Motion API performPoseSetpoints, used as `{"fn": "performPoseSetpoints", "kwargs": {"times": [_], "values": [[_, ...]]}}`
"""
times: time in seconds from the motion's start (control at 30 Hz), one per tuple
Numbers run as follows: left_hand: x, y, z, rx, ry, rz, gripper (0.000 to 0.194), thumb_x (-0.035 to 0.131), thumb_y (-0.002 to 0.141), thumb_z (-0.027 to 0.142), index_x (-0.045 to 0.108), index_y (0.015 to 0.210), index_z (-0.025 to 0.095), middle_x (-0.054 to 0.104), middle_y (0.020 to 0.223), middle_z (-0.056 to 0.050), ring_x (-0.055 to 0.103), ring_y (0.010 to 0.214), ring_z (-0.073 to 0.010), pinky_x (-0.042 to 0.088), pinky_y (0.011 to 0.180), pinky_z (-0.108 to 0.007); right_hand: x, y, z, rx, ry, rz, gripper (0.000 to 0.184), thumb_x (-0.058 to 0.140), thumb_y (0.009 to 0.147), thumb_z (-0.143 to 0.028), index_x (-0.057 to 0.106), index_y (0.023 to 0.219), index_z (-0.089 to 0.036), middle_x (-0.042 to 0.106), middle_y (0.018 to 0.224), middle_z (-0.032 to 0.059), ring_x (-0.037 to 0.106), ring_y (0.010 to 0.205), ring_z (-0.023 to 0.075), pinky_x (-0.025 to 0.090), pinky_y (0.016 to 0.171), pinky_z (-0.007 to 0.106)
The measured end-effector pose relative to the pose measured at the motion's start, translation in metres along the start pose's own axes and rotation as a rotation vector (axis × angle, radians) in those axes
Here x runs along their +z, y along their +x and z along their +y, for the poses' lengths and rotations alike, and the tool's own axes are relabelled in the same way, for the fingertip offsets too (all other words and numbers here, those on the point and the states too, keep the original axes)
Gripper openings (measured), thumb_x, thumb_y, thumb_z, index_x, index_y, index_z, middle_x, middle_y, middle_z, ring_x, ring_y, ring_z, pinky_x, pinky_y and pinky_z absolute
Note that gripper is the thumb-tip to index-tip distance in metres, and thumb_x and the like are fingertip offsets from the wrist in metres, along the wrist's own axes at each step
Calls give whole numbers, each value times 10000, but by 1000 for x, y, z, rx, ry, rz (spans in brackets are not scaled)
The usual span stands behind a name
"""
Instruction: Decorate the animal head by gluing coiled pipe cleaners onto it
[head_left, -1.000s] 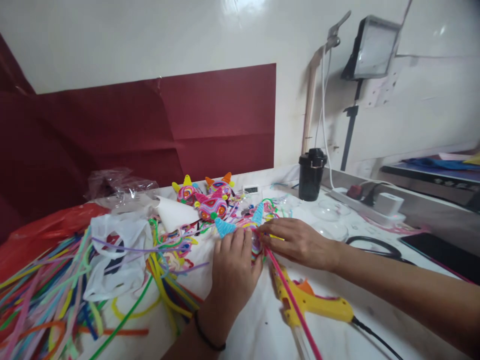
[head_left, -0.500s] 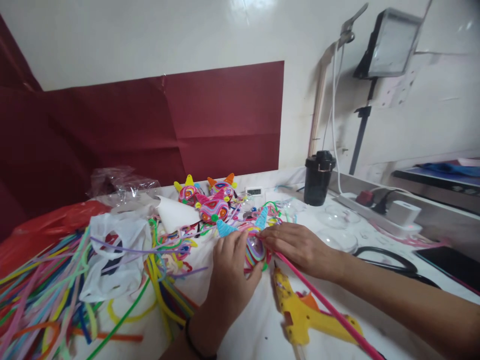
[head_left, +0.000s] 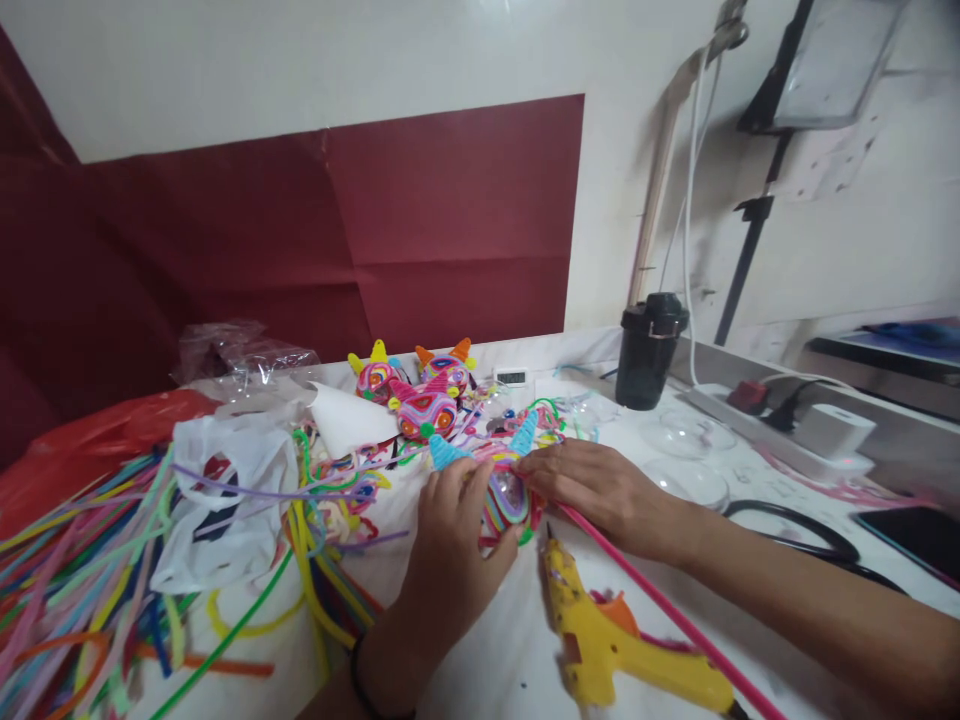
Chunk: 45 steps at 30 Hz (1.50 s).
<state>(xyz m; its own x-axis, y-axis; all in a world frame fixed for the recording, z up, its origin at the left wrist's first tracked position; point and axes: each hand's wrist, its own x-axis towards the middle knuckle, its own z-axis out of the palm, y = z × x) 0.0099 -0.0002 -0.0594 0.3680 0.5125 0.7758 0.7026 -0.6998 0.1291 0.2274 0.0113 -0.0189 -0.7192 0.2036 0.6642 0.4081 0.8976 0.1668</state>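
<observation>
Between my hands sits a round striped craft ornament (head_left: 505, 502) with two light blue horns and bands of coloured pipe cleaner around a clear dome. My left hand (head_left: 459, 530) wraps its left side, thumb at the lower front and fingers over the top. My right hand (head_left: 592, 492) pinches a bright pink pipe cleaner (head_left: 660, 598) against the ornament's upper right; its long tail runs down to the lower right. The fingertips of my right hand partly hide the contact spot. Just below lies a yellow glue gun (head_left: 607, 640), its nozzle pointing towards the ornament.
Loose pipe cleaners (head_left: 82, 570) and a white plastic bag (head_left: 225, 510) cover the left side. Several similar horned ornaments (head_left: 427, 408) stand behind. At right are a black cup (head_left: 649, 352), clear domes (head_left: 686, 485), black-handled scissors (head_left: 795, 530), a power strip (head_left: 780, 430) and a phone (head_left: 915, 540).
The view has shifted slightly, so the cup and lamp appear farther right. Both hands keep their hold on the ornament and the pink pipe cleaner, with only small finger movement.
</observation>
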Motion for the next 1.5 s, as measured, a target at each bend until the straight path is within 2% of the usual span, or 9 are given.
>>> {"fn": "performPoseSetpoints", "kwargs": {"times": [0.2,0.43,0.57,0.77,1.17,1.33,1.5], "values": [[-1,1,-1,12,2,2,535,640,791,211,460,1293,161,510,1192,-138,540,1096,-276,502,925,-436,7,-6,3,51,52,82,295,316,1049,-222,567,1155,-108,687,1069,163,635,1018,233,510,843,397],[-2,0,-4,45,19,-10,525,608,828,230,417,1315,180,480,1214,-145,528,1104,-283,509,925,-453,12,-9,3,113,144,137,193,460,993,-140,592,1134,-132,694,1042,131,648,987,213,528,847,377],[-4,1,-4,45,3,-34,485,609,842,248,433,1289,180,474,1222,-147,535,1101,-276,516,927,-440,12,-10,3,148,175,157,204,463,1002,-187,602,1146,-147,700,1016,127,656,978,216,539,846,383],[-10,4,-4,89,47,-60,462,620,846,265,460,1264,150,495,1196,-160,558,1083,-287,539,905,-441,7,-4,-3,122,155,134,242,406,1025,-212,602,1145,-137,695,1037,143,648,988,225,537,841,393],[-13,10,-5,119,40,-87,483,684,783,226,476,1213,157,543,1128,-134,583,1028,-265,568,862,-400,4,3,-14,51,-107,69,271,338,1039,-160,601,1083,-113,710,982,144,660,951,233,536,788,382],[-16,11,-2,123,52,-108,506,716,758,213,479,1201,157,545,1137,-126,590,1039,-260,572,870,-371,5,5,-14,32,-128,63,274,334,1037,-149,596,1091,-93,710,963,159,657,927,244,546,768,395],[-20,13,-6,140,63,-136,517,731,763,216,478,1210,155,554,1151,-118,584,1064,-253,563,891,-356,7,1,-11,72,-64,46,273,347,1037,-160,579,1161,-86,701,1004,167,649,964,243,556,794,401]]}}
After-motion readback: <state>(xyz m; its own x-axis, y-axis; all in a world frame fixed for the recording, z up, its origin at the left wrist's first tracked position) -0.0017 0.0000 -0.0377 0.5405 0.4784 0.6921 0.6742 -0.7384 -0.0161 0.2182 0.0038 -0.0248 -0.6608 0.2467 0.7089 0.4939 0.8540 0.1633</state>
